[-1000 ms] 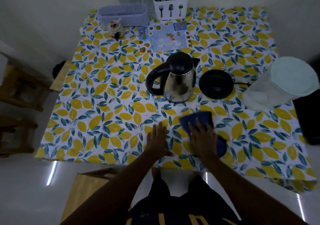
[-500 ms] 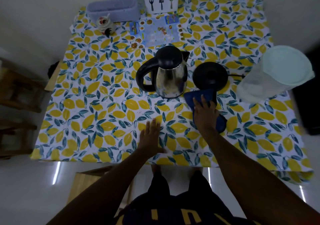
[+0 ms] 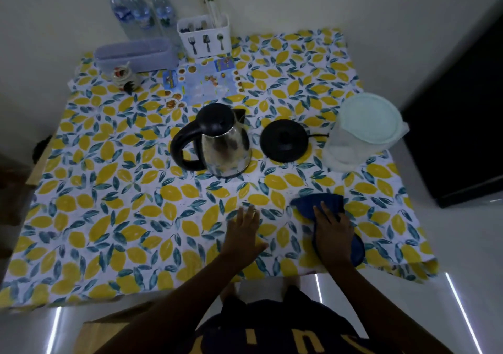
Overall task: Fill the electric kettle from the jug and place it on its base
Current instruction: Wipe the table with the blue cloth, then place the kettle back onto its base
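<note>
A steel electric kettle (image 3: 223,146) with a black lid and handle stands mid-table, lid down. Its round black base (image 3: 284,140) lies just to the right, cord trailing right. Further right stands a translucent jug (image 3: 362,133) with a pale lid on. My left hand (image 3: 243,238) rests flat on the tablecloth near the front edge, fingers spread, holding nothing. My right hand (image 3: 333,231) presses flat on a dark blue cloth (image 3: 318,204) on the table, in front of the base.
The table wears a lemon-print cloth (image 3: 109,190). At the back stand three water bottles (image 3: 141,13), a white cutlery holder (image 3: 205,36), a lilac tub (image 3: 133,54), a small jar (image 3: 125,77) and a printed card (image 3: 202,82). A dark cabinet (image 3: 462,136) is right.
My right hand slid the blue cloth up beside the base, then back toward the front edge and to the right. The left hand stayed flat. The view tilted up.
</note>
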